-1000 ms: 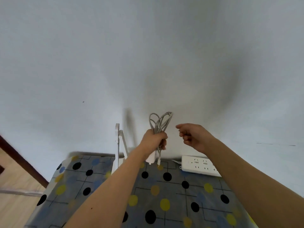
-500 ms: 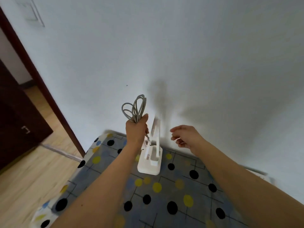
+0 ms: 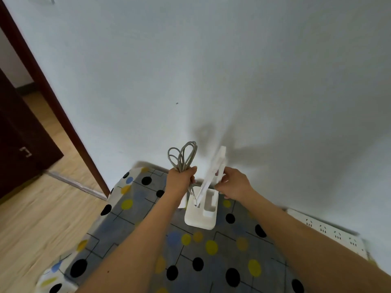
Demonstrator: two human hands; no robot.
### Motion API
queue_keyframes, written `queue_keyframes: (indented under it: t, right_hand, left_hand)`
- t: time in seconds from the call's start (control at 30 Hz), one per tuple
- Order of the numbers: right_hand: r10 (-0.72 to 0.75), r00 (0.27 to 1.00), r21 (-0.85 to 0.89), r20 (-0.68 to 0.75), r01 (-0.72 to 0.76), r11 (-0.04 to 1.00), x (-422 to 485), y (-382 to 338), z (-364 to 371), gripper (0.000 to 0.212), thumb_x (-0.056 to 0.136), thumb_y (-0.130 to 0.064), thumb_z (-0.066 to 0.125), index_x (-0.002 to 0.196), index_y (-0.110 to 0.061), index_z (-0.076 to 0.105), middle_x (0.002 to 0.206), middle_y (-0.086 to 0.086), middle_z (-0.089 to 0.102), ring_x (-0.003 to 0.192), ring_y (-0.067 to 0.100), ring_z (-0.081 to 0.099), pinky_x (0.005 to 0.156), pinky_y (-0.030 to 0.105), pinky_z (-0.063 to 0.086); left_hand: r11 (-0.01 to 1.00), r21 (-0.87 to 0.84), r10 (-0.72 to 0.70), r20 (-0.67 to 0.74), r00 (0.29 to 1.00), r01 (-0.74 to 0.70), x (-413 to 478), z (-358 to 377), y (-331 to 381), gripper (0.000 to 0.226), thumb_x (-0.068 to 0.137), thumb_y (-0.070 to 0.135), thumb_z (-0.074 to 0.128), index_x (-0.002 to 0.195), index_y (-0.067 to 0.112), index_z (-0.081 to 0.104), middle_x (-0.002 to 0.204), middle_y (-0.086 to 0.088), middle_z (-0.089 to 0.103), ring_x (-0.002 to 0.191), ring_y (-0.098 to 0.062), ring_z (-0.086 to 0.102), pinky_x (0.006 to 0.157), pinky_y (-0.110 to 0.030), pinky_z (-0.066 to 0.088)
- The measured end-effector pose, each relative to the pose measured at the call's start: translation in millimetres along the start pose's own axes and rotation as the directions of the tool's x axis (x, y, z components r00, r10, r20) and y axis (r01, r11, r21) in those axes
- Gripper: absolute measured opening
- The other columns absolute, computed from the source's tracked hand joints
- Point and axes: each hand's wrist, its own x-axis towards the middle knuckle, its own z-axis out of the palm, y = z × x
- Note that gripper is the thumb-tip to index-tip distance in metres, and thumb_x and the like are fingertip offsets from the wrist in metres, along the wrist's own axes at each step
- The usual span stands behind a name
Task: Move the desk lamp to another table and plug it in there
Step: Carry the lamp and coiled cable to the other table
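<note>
A: Head view: where's the lamp?
B: Standing on the desk, arm blurred. Left hand grip closed round the coiled cord. Right hand at the lamp arm, grip unclear. Power strip partly behind the forearm.

On my feed the bg is mostly a plain pale wall w/ one tiny dark speck approx mid-frame. Left side: dark reddish-brown door frame running diagonally down to the floor, and a dark door beyond it w/ a small metal handle. Light wood-plank floor below, w/ a pale threshold strip across the doorway.
</note>
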Motion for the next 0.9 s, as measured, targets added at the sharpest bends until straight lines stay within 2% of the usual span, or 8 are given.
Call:
queue_keyframes:
  t: [0.1,0.27,0.43,0.63,0.77,0.9]
  right_hand:
    - [-0.04,0.999,0.012,0.007,0.04,0.999,1,2,7,0.039,0.083,-0.023,0.068,0.121,-0.019,0.057,0.114,0.005,0.066,0.099,0.028,0.066,0.09,0.045,0.055]
    - [-0.105,0.994,-0.053,-0.003,0.105,0.993,-2,6,12,0.038,0.092,-0.031,0.06,0.126,-0.017,0.05,0.123,0.006,0.062,0.099,0.029,0.067,0.091,0.045,0.054]
    - [-0.067,0.996,-0.022,-0.056,0.066,0.998,-8,12,6,0.036,0.091,-0.03,0.061,0.122,-0.013,0.051,0.118,0.008,0.064,0.094,0.026,0.067,0.084,0.044,0.057]
    - [-0.021,0.984,0.046,-0.175,0.029,0.998,-26,27,-22,0.033,0.091,-0.027,0.061,0.119,-0.011,0.052,0.113,0.008,0.064,0.088,0.026,0.068,0.081,0.045,0.058]
    - [0.039,0.955,0.127,-0.294,-0.001,0.992,-50,47,-42,0.031,0.09,-0.025,0.061,0.119,-0.015,0.054,0.114,0.006,0.064,0.093,0.027,0.067,0.082,0.045,0.058]
    - [0.064,0.939,0.119,-0.339,-0.025,0.993,-72,63,-56,0.032,0.092,-0.025,0.06,0.121,-0.015,0.052,0.114,0.006,0.064,0.092,0.028,0.067,0.082,0.046,0.058]
  left_hand:
    - [0.999,0.034,-0.005,0.018,1.0,0.005,8,-3,-5,0.036,0.087,0.013,0.064,0.052,0.011,0.054,0.041,0.002,0.056,0.037,-0.001,0.05,0.04,-0.011,0.041]
    - [0.999,0.046,-0.025,-0.007,1.0,0.025,19,-6,-10,0.033,0.086,0.016,0.065,0.056,0.013,0.053,0.038,0.006,0.053,0.046,-0.01,0.052,0.049,-0.02,0.041]
    - [0.999,0.047,0.004,0.001,1.0,-0.004,21,2,-11,0.033,0.086,0.017,0.065,0.058,0.01,0.05,0.045,-0.001,0.051,0.048,-0.017,0.05,0.06,-0.03,0.046]
    - [0.999,0.012,0.049,0.081,0.995,-0.051,17,28,-6,0.023,0.086,0.017,0.065,0.067,0.012,0.053,0.059,-0.004,0.052,0.052,-0.016,0.052,0.06,-0.031,0.047]
    - [0.995,0.03,0.09,0.175,0.98,-0.097,3,59,-7,0.019,0.086,0.018,0.066,0.069,0.015,0.057,0.06,0.0,0.054,0.053,-0.015,0.055,0.06,-0.031,0.048]
    - [0.991,0.042,0.118,0.235,0.965,-0.131,-13,84,-8,0.018,0.086,0.019,0.066,0.069,0.016,0.06,0.061,0.0,0.057,0.054,-0.016,0.056,0.06,-0.031,0.048]
